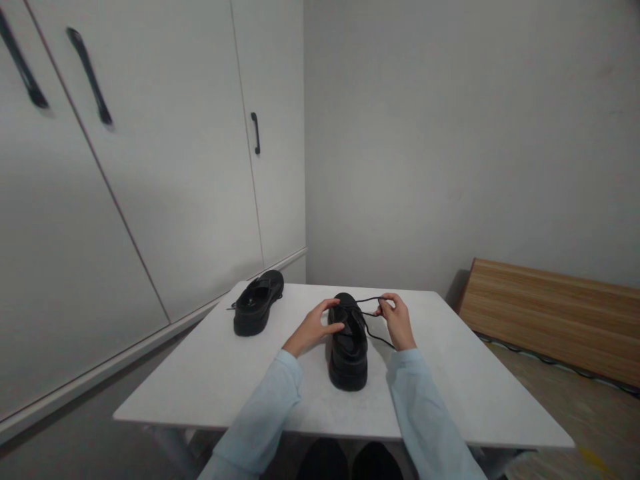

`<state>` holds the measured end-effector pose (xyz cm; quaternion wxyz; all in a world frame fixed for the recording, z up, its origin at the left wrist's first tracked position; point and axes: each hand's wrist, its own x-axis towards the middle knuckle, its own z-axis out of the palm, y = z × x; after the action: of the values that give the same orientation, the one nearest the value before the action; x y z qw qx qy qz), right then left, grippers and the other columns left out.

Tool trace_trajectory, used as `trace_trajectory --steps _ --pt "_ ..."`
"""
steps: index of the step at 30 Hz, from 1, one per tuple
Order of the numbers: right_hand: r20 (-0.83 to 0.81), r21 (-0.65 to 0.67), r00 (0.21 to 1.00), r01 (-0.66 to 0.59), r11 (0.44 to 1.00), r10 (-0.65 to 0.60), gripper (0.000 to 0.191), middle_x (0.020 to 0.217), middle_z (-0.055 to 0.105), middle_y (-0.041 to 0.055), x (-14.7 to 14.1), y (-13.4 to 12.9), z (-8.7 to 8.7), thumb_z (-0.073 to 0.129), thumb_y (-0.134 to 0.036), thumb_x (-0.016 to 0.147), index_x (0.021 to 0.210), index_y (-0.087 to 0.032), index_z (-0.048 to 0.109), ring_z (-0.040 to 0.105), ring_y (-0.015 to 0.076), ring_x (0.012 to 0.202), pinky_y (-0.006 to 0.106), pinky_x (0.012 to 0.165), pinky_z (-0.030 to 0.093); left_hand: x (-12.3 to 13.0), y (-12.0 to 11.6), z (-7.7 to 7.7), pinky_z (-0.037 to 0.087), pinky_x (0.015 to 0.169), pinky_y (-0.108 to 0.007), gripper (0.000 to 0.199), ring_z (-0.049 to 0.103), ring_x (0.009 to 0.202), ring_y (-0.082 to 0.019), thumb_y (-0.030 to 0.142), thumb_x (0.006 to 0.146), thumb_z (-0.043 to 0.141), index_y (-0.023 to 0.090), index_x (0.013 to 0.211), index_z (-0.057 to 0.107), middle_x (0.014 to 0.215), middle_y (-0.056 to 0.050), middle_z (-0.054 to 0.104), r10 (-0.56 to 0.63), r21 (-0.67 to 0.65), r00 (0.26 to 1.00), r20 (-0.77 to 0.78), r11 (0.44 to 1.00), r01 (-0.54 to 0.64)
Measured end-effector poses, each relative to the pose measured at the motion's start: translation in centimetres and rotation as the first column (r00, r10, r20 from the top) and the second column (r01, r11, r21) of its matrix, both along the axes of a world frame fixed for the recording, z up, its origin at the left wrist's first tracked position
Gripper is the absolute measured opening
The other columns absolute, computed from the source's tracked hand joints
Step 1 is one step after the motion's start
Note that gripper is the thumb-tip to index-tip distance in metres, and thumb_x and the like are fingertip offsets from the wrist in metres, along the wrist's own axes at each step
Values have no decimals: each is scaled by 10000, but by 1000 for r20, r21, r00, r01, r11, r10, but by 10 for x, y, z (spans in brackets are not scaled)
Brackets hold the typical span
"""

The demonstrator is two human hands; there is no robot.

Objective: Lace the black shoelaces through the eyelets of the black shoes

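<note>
A black shoe (349, 363) stands on the white table, its heel toward me and its toe pointing away. My left hand (316, 325) is at the shoe's left side, thumb and fingers on its upper near the lacing. To the right of the shoe, my right hand (396, 319) pinches a black lace (370, 299) that stretches from the shoe. Another length of lace (381, 339) hangs from the shoe toward my right wrist. A second black shoe (253, 310) rests at the table's back left, untouched.
The white table (210, 387) spans the area before me. White cabinets (190, 167) with dark handles stand on the left, a grey wall behind. A wooden board (550, 313) leans at the right. My knees show below the table's front edge.
</note>
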<state>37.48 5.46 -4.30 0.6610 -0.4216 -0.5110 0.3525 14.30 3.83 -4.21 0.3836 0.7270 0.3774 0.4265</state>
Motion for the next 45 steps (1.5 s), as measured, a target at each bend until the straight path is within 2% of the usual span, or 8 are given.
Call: trace_trajectory --steps 4,8,18,23,28,33,38,45 --pt "222 80 963 141 987 -155 249 732 545 -8 1 2 -2 564 -412 763 885 -201 511 521 144 572 310 581 458 1 0 -1 321 1089 -436 596 466 1271 -248 352 709 745 255 1246 506 1369 -101 512 5 -1 1000 11 1000 -5" --pt "390 214 871 229 950 -298 172 880 514 40 0 1 -2 520 -363 794 847 -199 528 505 159 662 338 663 457 1 1 -2 320 1090 -440 595 461 1276 -253 363 703 749 259 1240 514 1369 -100 512 6 -4 1000 11 1000 -6" --pt "648 277 639 310 909 -416 166 972 510 60 1 -5 -2 439 -316 879 910 -199 553 522 171 709 313 663 410 1 0 1 314 1094 -455 582 457 1277 -259 368 704 742 256 1234 530 1363 -94 520 2 -14 1000 11 1000 -2" --pt "709 276 528 402 873 -467 148 971 505 51 1 -9 1 455 -286 880 906 -201 573 530 173 763 277 607 351 0 0 0 312 1096 -447 574 458 1277 -254 370 708 740 262 1233 533 1366 -88 518 5 -2 1000 5 1000 -5" --pt "678 275 472 547 790 -563 127 903 497 30 6 -12 3 477 -249 859 874 -211 597 508 157 735 260 558 278 1 -1 1 317 1094 -446 571 459 1276 -259 351 700 745 260 1226 545 1367 -93 518 18 -18 1000 10 1000 -18" --pt "630 297 468 592 749 -620 147 916 530 63 10 -10 -1 493 -231 822 897 -212 619 516 206 797 284 603 305 1 -2 3 323 1091 -444 561 465 1269 -258 350 699 744 266 1219 552 1356 -86 528 19 -19 1000 7 1000 -18" --pt "690 251 506 503 827 -517 262 1021 557 125 6 -3 -9 490 -223 780 1017 -186 596 500 302 970 369 729 381 1 -3 3 319 1092 -441 555 462 1272 -263 356 703 740 264 1218 556 1355 -89 529 20 -21 1000 2 1000 -20" --pt "632 239 671 308 921 -388 248 1023 586 118 2 3 -12 502 -290 783 989 -180 586 534 277 970 438 870 421 1 -1 0 331 1085 -421 540 470 1265 -252 379 714 732 261 1212 558 1346 -85 535 20 7 1000 6 1000 -21"
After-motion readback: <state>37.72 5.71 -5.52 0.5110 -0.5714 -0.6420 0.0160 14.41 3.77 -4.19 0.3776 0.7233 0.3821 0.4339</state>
